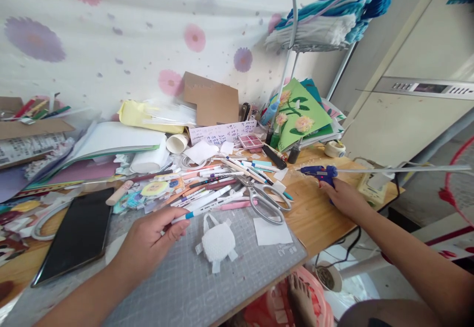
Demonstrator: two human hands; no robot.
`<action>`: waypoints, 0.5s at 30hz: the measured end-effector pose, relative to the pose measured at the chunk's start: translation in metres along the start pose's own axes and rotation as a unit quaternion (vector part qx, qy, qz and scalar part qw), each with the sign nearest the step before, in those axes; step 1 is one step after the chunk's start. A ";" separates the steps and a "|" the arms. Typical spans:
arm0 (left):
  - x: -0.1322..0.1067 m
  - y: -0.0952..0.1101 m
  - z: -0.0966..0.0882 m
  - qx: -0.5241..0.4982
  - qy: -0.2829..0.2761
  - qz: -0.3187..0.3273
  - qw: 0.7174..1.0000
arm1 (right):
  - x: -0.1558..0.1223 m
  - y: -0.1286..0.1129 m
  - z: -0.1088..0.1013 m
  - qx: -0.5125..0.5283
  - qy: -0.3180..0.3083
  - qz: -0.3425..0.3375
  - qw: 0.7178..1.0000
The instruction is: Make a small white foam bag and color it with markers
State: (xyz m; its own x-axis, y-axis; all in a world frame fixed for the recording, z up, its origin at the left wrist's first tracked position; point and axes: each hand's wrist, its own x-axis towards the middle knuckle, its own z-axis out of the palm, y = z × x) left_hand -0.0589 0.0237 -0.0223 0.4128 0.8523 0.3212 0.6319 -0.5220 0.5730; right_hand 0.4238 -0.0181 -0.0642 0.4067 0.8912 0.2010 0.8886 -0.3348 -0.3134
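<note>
My right hand [342, 196] is closed round the grip of a blue glue gun [317, 171] that lies on the wooden table [316, 218], its nozzle pointing left. My left hand [153, 240] hovers over the grey cutting mat [192, 282] with its fingers loosely curled, empty, the fingertips near a white marker with a blue band [205, 209]. Just to the right of that hand lies a white foam-net shape with paper tabs [217, 242]. Grey-handled scissors [264, 197] and a white paper square [272, 231] rest on the mat's far right part.
A heap of pens and markers [215, 181] covers the middle. A black tablet [76, 235] lies at left, a green flower card [301, 114] and a tape roll [334, 148] at back right. A wire rack holds blue and white stacks [326, 20]. A bare foot [301, 300] shows below the table edge.
</note>
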 end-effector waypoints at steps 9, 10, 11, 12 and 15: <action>-0.002 0.003 0.002 -0.010 0.017 -0.026 0.999 | -0.009 0.001 -0.019 0.012 -0.019 0.021 1.000; -0.001 0.002 0.002 -0.007 0.014 -0.022 1.000 | -0.010 0.002 -0.021 0.016 -0.022 0.024 0.999; -0.001 0.002 0.002 -0.003 0.010 -0.018 1.000 | -0.011 0.003 -0.024 0.017 -0.023 0.028 0.999; -0.001 0.001 0.002 0.001 0.005 -0.015 1.000 | -0.012 0.003 -0.026 0.015 -0.022 0.033 0.999; 0.000 0.001 0.001 0.003 -0.007 -0.013 1.000 | -0.013 0.004 -0.029 0.005 -0.020 0.036 0.999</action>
State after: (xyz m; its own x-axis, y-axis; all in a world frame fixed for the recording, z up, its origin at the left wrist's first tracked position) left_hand -0.0575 0.0231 -0.0219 0.4050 0.8651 0.2959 0.6464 -0.4998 0.5765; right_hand 0.4280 -0.0394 -0.0412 0.4597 0.8769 0.1405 0.8557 -0.3951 -0.3341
